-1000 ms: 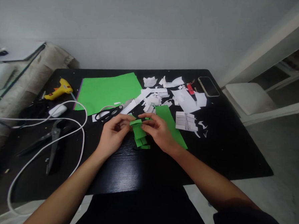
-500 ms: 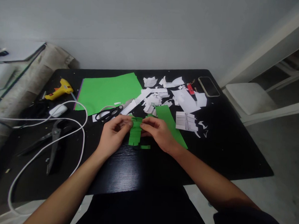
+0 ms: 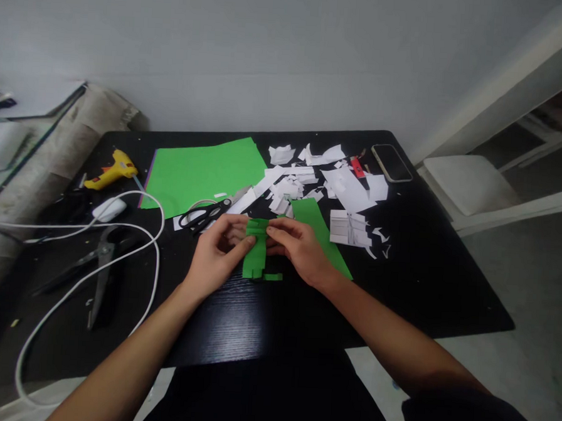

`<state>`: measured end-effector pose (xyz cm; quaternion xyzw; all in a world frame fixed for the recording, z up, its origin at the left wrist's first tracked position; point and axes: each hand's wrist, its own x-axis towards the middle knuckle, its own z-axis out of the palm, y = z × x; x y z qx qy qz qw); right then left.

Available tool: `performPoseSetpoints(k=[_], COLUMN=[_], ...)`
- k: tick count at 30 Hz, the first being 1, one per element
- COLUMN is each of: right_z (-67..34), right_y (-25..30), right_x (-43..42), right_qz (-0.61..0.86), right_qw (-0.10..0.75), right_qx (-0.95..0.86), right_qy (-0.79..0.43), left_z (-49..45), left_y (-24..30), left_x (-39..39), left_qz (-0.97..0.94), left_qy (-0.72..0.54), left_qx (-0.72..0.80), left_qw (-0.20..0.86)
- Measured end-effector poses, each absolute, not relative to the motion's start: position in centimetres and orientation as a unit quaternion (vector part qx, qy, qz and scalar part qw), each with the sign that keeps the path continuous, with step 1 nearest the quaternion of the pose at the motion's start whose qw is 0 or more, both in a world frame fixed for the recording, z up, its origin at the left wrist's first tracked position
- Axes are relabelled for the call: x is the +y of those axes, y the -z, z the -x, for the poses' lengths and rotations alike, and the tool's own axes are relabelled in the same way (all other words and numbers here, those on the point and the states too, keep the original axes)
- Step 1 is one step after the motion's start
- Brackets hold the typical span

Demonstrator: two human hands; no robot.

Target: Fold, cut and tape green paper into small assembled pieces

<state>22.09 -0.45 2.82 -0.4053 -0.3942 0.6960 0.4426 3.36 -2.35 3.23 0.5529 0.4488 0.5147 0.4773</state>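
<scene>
Between my two hands is a narrow green paper strip (image 3: pixel 254 259) with cuts and folds at its ends, held just above the black table. My left hand (image 3: pixel 218 251) pinches it from the left, thumb pressed on its face and fingers behind. On the right side, my right hand (image 3: pixel 298 246) grips the upper edge between thumb and fingers. A small green paper scrap (image 3: pixel 272 276) lies by the strip's lower end. Black-handled scissors (image 3: pixel 208 214) rest just beyond my left hand, and a larger green paper piece (image 3: pixel 329 244) lies partly behind my right hand.
Green sheets (image 3: pixel 202 172) lie at the back, beside crumpled white paper scraps (image 3: pixel 289 189). A yellow glue gun (image 3: pixel 113 170), looping white cable (image 3: pixel 158 273) and dark shears (image 3: pixel 102 270) occupy the left. A phone (image 3: pixel 391 163) and red cutter (image 3: pixel 357 167) are at the back right.
My left thumb has shifted lower and further onto the strip's face. The strip's lower end now looks folded and tilted slightly differently; my right hand has barely moved.
</scene>
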Motion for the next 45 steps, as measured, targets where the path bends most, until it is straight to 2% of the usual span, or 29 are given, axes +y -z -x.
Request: performPoseSetpoints(k=[5, 13, 22, 27, 32, 39, 45], right_z=[-22.0, -22.3, -22.5, -22.5, -22.5, -22.6, -22.5], right_y=[-2.3, -2.2, -2.9, -3.2, -2.9, -2.7, -2.7], right_x=[-0.5, -0.4, -0.6, -0.6, -0.6, -0.4, -0.5], right_qz=[0.392, 0.406, 0.394, 0.419, 0.386, 0.389, 0.389], right_qw=[0.446, 0.467, 0.445, 0.448, 0.454, 0.464, 0.460], right_qx=[-0.449, -0.518, -0.433, -0.471, -0.439, -0.469, -0.465], right_qy=[-0.668, -0.590, -0.678, -0.634, -0.672, -0.643, -0.649], left_z=[-3.7, -3.2, -2.8, -2.8, -2.8, -3.0, -2.9], left_y=[-3.2, -3.7, -4.3, -4.4, -4.2, -3.9, -4.0], left_x=[-2.1, -2.2, -2.3, -2.4, -2.3, -2.3, -2.3], left_qz=[-0.534, -0.584, -0.587, -0.586, -0.573, -0.569, -0.586], left_qy=[-0.541, -0.512, -0.483, -0.483, -0.496, -0.501, -0.490], left_qx=[0.453, 0.459, 0.457, 0.465, 0.455, 0.417, 0.444], left_qw=[0.465, 0.431, 0.462, 0.456, 0.468, 0.501, 0.468])
